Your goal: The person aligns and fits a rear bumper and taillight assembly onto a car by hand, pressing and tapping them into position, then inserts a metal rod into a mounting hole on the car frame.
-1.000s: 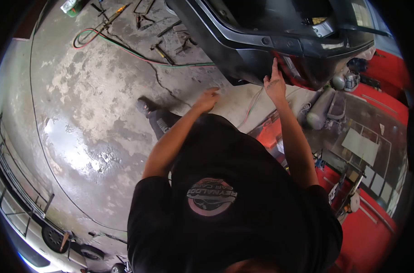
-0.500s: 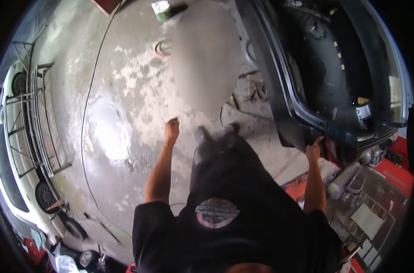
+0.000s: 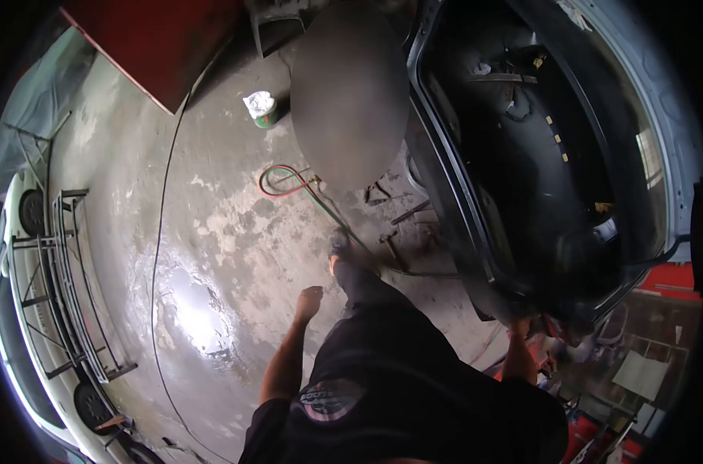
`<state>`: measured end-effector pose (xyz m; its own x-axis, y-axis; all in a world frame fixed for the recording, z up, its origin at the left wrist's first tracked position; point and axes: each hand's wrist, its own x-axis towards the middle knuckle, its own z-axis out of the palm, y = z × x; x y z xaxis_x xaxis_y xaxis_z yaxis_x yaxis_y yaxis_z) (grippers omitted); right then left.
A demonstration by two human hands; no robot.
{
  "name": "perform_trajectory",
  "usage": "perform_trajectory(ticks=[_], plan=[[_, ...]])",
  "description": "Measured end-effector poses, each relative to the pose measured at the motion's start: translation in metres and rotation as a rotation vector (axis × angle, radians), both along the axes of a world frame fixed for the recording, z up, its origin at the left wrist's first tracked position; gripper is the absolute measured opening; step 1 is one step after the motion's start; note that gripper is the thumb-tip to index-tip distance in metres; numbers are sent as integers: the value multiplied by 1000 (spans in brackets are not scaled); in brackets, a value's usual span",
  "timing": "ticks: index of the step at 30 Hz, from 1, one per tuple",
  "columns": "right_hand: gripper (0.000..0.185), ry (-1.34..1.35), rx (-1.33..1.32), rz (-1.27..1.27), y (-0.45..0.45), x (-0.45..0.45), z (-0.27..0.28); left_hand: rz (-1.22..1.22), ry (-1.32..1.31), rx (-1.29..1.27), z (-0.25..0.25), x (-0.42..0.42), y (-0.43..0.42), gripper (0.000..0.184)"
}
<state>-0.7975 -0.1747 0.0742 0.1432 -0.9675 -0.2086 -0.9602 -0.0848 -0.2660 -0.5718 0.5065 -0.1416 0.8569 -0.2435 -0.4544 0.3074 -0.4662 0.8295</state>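
Observation:
My left hand (image 3: 310, 302) hangs over the concrete floor (image 3: 228, 263), left of my legs, its fingers curled and nothing seen in them. At the lower rear corner of the dark car body (image 3: 475, 240) is my right hand (image 3: 519, 325), near the red tail light (image 3: 561, 331). Its fingers are dim and partly hidden against the dark panel, so their grip cannot be made out. The car's rear opening shows a black interior. Below the car's edge, hand tools (image 3: 390, 247) lie on the floor.
A red and green hose (image 3: 280, 179) loops across the floor, near a green bucket with white material (image 3: 262, 110). A black cable (image 3: 160, 224) runs along the left. Farther left are metal racks (image 3: 77, 286) and a white car (image 3: 34, 356). A blurred oval covers the top middle.
The view has swung toward the car's far side. My right hand has gone from a pointing finger on the tail light to the panel beside it. One foot is now forward.

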Motion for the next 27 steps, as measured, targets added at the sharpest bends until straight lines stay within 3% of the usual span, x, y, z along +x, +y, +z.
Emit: perform_trajectory(ticks=[1,2,4,6,7,8,11,13,15,17,18,19,21,23,24,25,26,27], plan=[[85,-48,155,-205,17,19,27,-26,-31,38,-5,3,20,20],[71,-9,185,-338,15,35,27,-51,-62,76,-9,6,39,17],[61,163,431,-236,-11,66,12,20,17,113,-7,38,78,17],[47,223,585,-102,-22,96,-20,263,202,82,3,71,109,18],[42,196,616,-20,-23,114,-48,502,468,2,59,100,110,20],[39,146,560,27,-16,135,-81,593,421,-5,79,118,112,21],[29,188,327,1060,68,264,-64,666,350,-32,85,161,133,27],[34,-98,652,606,145,333,-40,658,365,-85,88,189,145,32],[30,-78,671,593,218,400,14,652,348,-74,91,217,153,37],[28,-59,649,673,232,424,-13,550,400,-54,68,242,181,36],[27,-46,638,710,241,430,-29,514,300,-72,48,251,194,33],[27,-108,664,655,254,436,-37,266,52,5,2,258,225,33],[27,-234,708,546,281,443,-54,114,-18,127,30,309,251,30],[27,-273,626,696,298,420,-120,143,135,196,26,352,294,29],[29,-228,636,675,322,421,-116,231,227,234,13,370,321,28],[30,-183,646,654,346,422,-111,214,37,202,10,391,348,20],[34,-83,698,540,386,445,-78,298,57,224,36,417,363,18],[38,21,751,422,418,463,-50,136,-45,378,27,444,399,31]])
